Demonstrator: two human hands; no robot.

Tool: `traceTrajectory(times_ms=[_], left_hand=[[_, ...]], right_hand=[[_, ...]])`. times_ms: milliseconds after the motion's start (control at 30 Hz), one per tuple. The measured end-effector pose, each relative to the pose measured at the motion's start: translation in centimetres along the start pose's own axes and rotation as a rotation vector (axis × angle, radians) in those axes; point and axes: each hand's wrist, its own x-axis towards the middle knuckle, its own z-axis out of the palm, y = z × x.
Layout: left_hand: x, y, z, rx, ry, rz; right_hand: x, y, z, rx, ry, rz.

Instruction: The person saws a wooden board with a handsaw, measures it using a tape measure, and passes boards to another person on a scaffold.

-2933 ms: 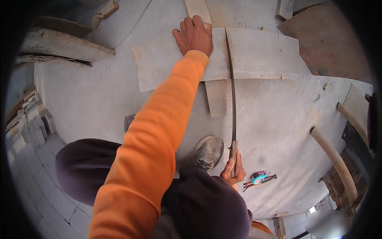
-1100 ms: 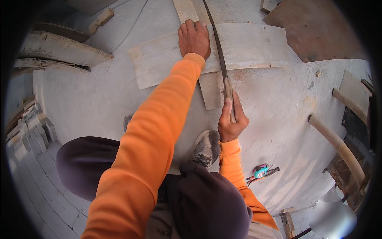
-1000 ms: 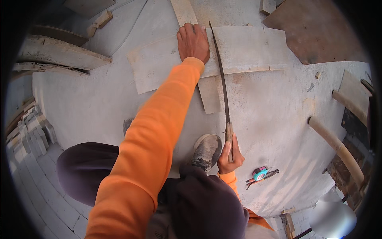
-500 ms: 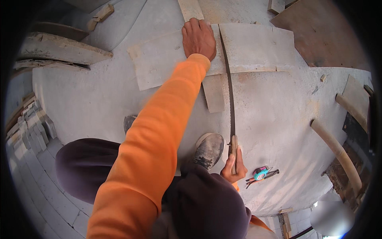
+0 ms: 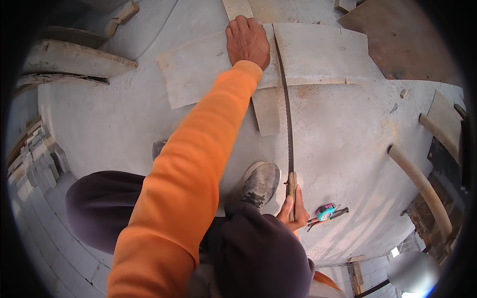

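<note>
A handsaw (image 5: 289, 119) with a long, narrow toothed blade lies across a dusty grey-white board (image 5: 325, 54). Its wooden handle is in my right hand (image 5: 293, 211), fingers closed round it near my shoe. The blade sits in a line dividing the board; whether the cut runs all the way through is unclear. At the board's far edge, left of the blade, my left hand (image 5: 247, 43) presses down with curled fingers, their tips hidden. Under the board runs a narrower wooden strip (image 5: 267, 114), showing on its near and far sides.
A teal tape measure (image 5: 325, 212) and pliers (image 5: 339, 213) lie right of my right hand. A brown sheet (image 5: 402, 42) is at the far right, with curved round poles (image 5: 420, 181) nearer. Planks (image 5: 79, 60) lean at the left. My shoe (image 5: 261, 183) stands beside the saw.
The saw and my right hand have drawn slightly toward me. My left hand stays on the board, and the whole view has shifted a little.
</note>
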Motion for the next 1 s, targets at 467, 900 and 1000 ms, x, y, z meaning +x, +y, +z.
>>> traceTrajectory(times_ms=[467,900,1000], left_hand=[[-0.6,-0.2,-0.1,0.013,-0.023,-0.014],[-0.4,-0.5,0.0,0.027,-0.005,-0.011],[-0.7,-0.9,-0.2,0.047,-0.015,-0.003]], right_hand=[[1.0,-1.6,-0.8,-0.012,-0.104,0.107],[0.8,-0.8,0.3,-0.034,0.019,-0.009],[7.9,-1.8,4.6,0.042,-0.019,-0.014]])
